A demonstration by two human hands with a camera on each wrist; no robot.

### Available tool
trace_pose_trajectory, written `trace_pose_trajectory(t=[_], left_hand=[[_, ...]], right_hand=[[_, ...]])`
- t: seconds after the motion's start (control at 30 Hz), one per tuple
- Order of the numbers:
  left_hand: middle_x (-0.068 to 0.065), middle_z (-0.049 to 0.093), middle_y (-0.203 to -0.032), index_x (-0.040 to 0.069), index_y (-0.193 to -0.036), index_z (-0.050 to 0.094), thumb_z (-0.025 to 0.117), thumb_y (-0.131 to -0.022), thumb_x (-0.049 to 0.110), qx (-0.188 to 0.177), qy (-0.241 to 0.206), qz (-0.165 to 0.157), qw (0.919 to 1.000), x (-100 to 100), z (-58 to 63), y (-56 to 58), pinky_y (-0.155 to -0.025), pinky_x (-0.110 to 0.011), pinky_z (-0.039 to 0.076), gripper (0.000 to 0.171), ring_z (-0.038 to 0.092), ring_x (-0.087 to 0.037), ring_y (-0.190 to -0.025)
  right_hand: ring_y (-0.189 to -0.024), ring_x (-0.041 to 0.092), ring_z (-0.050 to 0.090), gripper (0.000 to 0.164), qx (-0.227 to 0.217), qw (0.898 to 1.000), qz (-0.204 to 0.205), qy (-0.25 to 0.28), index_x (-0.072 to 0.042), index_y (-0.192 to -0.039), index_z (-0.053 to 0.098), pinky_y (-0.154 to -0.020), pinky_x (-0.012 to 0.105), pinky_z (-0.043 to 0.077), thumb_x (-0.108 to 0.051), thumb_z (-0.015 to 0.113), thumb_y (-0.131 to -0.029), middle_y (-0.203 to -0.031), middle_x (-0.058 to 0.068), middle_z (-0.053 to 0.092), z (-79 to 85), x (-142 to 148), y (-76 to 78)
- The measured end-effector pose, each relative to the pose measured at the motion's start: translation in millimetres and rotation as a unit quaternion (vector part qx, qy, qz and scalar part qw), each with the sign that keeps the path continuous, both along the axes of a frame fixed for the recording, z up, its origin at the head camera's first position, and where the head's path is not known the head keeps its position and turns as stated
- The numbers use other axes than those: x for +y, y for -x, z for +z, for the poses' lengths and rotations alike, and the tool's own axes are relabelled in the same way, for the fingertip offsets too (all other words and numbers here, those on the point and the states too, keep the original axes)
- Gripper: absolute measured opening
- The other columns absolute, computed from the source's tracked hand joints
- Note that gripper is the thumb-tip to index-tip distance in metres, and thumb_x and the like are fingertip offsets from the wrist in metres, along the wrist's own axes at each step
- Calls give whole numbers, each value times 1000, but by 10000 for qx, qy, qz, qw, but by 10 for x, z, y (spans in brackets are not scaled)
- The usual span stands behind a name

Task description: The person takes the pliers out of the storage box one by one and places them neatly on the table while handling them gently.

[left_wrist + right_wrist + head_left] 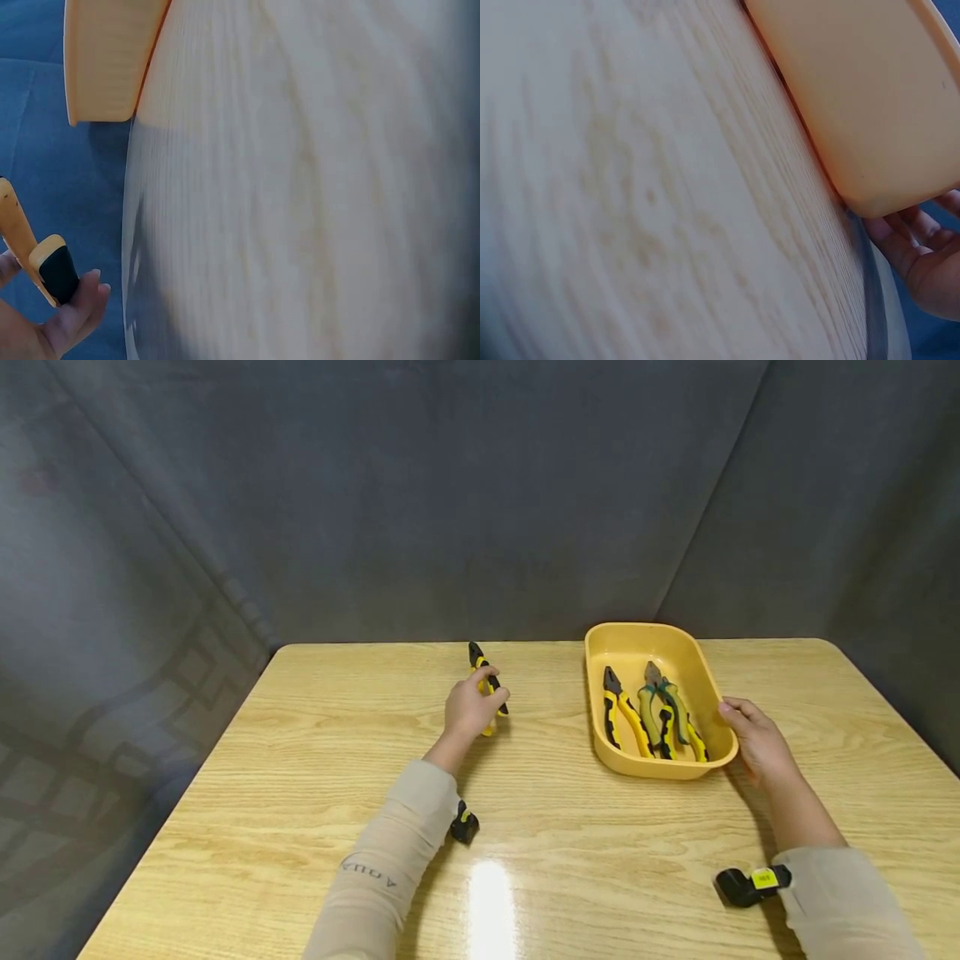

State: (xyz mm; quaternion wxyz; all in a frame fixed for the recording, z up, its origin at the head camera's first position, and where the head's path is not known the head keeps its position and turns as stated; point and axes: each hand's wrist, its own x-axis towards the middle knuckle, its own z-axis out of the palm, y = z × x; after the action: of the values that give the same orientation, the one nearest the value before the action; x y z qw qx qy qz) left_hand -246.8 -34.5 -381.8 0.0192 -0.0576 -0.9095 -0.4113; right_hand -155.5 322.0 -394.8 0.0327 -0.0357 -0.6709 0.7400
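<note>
Pale left sleeve [378,864], beyond it yellow-black pliers [492,682] between left fingers [484,672]

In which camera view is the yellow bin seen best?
The head view: nearly all of the yellow bin shows, with pliers inside. The left wrist view shows part of its outside, cut off at the top edge; the right wrist view, a larger, also cropped, part.

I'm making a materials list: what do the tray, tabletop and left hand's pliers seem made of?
Tray: probably moulded plastic, smooth and slightly glossy; even colour, rounded corners.
Tabletop: wood or wood-look laminate, glossy; visible grain, bright reflection.
Pliers: likely metal head, from its dark jaw shape; plastic or rubber grips, from their black-and-yellow sections; finish unclear.
</note>
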Motion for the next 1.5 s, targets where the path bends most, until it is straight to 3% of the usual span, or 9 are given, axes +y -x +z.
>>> trace_pose_trajectory(t=[0.23, 0.9, 1.13, 1.37, 1.5], left_hand=[[3, 29, -43, 19, -118, 52, 51, -79, 27, 73, 109, -48, 9999, -34, 15, 19, -33, -21, 19, 39, 21, -9, -32], [-2, 38, -54, 19, -119, 52, 50, -79, 28, 62, 454, 105, 9989, -197, 14, 53, -36, -22, 20, 40, 22, -10, -35], [-7, 45, -69, 20, -118, 52, 51, -79, 31, -4, 683, 231, 9974, -277, 2, 97, -40, -25, 25, 40, 30, -13, -40], [-7, 49, -75, 22, -116, 53, 51, -78, 32, -27, 903, 318, 9954, -349, 25, 129, -47, -28, 29, 39, 40, -19, -56], [-8, 49, -76, 21, -116, 53, 51, -79, 32, -69, 924, 325, 9952, -381, 34, 130, -47, -29, 30, 39, 40, -20, -56]], right_hand=[[-71, 3, 55, 8, 69, 9992, 68, 389, -20, -93, 51, -58, 18, 45, -17, 45, -90, -81, -8, 56, -3, -6, 13], [-72, 2, 55, 7, 42, 9994, -12, 333, -22, -92, 54, -59, 16, 44, -20, 48, -88, -82, -10, 55, -15, 0, 10], [-74, 0, 53, 7, 134, 9994, -30, 332, -22, -92, 54, -60, 15, 43, -20, 48, -89, -85, -11, 54, -21, -7, 9], [-74, 0, 53, 7, 98, 9996, -54, 252, -22, -92, 54, -60, 15, 43, -22, 48, -88, -85, -11, 53, -27, -7, 3], [-73, 2, 54, 7, 115, 9992, -42, 389, -21, -92, 54, -59, 16, 44, -21, 49, -88, -84, -9, 55, -31, -6, 9]])
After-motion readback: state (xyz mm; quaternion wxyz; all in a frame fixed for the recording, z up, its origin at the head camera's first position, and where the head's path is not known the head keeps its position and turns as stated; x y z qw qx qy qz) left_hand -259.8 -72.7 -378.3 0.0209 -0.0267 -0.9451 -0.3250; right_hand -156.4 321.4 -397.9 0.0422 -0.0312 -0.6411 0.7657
